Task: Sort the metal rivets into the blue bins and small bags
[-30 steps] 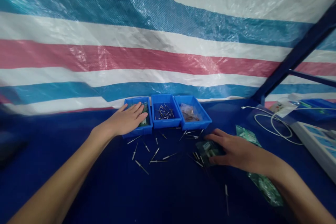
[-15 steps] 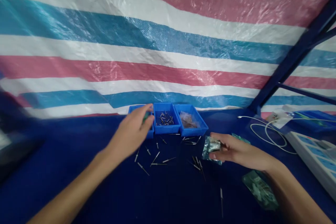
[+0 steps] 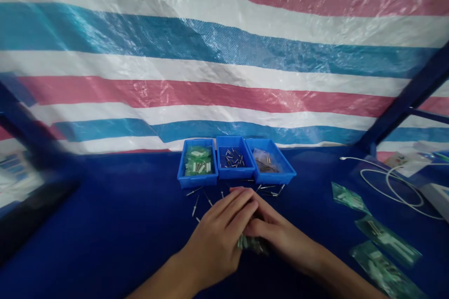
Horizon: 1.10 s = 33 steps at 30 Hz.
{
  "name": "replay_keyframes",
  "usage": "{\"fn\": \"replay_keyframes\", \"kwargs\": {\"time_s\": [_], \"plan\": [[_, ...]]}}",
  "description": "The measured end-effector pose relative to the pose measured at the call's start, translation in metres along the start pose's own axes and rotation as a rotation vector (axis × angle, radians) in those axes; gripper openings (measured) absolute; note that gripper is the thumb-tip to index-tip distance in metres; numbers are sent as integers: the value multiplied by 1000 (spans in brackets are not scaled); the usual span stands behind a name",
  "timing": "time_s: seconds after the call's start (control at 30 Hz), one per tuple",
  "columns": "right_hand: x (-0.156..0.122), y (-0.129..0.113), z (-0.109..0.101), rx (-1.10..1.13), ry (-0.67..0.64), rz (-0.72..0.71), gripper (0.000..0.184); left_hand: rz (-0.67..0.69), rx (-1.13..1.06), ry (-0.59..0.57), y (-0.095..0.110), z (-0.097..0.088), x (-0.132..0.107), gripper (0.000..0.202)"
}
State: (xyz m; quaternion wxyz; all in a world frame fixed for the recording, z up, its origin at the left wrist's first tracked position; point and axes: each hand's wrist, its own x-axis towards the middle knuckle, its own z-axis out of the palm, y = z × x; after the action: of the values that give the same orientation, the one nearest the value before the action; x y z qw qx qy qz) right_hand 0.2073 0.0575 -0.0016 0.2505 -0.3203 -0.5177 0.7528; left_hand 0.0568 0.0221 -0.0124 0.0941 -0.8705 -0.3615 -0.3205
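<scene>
My left hand (image 3: pixel 219 236) and my right hand (image 3: pixel 284 236) meet in front of the blue bins. Between them, low under the palms, is a small plastic bag (image 3: pixel 255 244), partly hidden and dark with green-white bits. My left fingers lie together over the fingertips of my right hand. The right thumb and fingers are closed around the bag. Around the hands lie loose thin metal pins with pale sleeves, like blind rivets (image 3: pixel 195 205). How much of the bag each hand grips is hidden.
At the back stand a bin of green bags (image 3: pixel 180 175), a bin of metal pins (image 3: pixel 249 168) and a bin with a clear bag (image 3: pixel 292 174). Filled bags (image 3: pixel 389 240) lie on the right, near a white cable (image 3: pixel 389 187) and dark blue frame posts (image 3: pixel 386 121).
My left hand has left the left bin and joined my right hand, which moved left with the bag. The view has turned slightly right to left, showing more of the left side.
</scene>
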Motion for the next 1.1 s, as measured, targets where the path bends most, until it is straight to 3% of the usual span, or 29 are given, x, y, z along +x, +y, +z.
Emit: {"fn": "replay_keyframes", "kwargs": {"time_s": [0.1, 0.23, 0.37, 0.47, 0.57, 0.77, 0.9, 1.0, 1.1], "plan": [[-4, 0, -2, 29, 36, -37, 68, -1, -70, 71, 0, 4, 0, 29], [-1, 6, -8, -54, -14, -160, 43, -124, -195, 215, -2, 11, -6, 21], [-2, 9, -14, -348, -39, -312, 42, -267, -212, 219, -3, 11, -11, 22], [-3, 9, -13, -474, -7, -343, 33, -318, -245, 170, -2, 10, -13, 34], [-2, 10, -12, -366, -47, -311, 33, -280, -316, 137, -3, 13, -14, 41], [4, 20, -21, -143, -10, -219, 36, -165, -416, 45, -6, 15, -13, 33], [4, 21, -25, -26, 5, -151, 29, -143, -309, 116, -4, 12, -11, 24], [2, 20, -26, 13, 37, -145, 50, -196, -277, 141, -5, 11, -10, 26], [0, 21, -27, -1, -11, -158, 49, -248, -279, 166, -8, 9, -10, 25]]}}
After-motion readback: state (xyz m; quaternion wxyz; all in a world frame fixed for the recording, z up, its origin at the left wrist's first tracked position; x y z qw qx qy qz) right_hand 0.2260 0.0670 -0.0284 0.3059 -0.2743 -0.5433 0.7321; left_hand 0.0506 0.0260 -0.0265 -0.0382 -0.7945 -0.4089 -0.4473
